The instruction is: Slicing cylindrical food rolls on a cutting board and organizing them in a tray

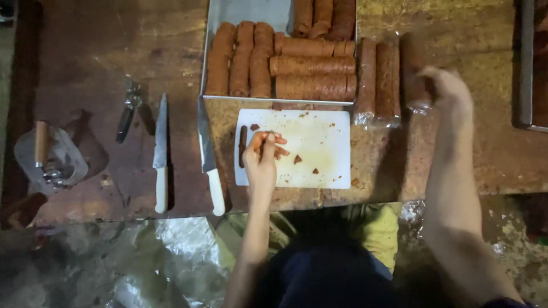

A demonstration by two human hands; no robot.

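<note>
My left hand (264,157) rests on the left part of a white cutting board (317,149), fingers curled with a small brown scrap at their tips. Brown crumbs dot the board. My right hand (448,91) reaches to the right of the board and grips a plastic-wrapped brown roll (412,63), blurred with motion. Two more wrapped rolls (377,80) lie beside it on the wooden table (91,51). A metal tray (240,11) behind the board holds several brown rolls (311,65).
Two white-handled knives (161,154) (210,165) lie left of the board. Further left are a can opener (127,111) and a clear container (51,157) with a wooden-handled tool. Another tray's edge (528,68) shows at the right. Plastic sheeting (171,256) lies below the table.
</note>
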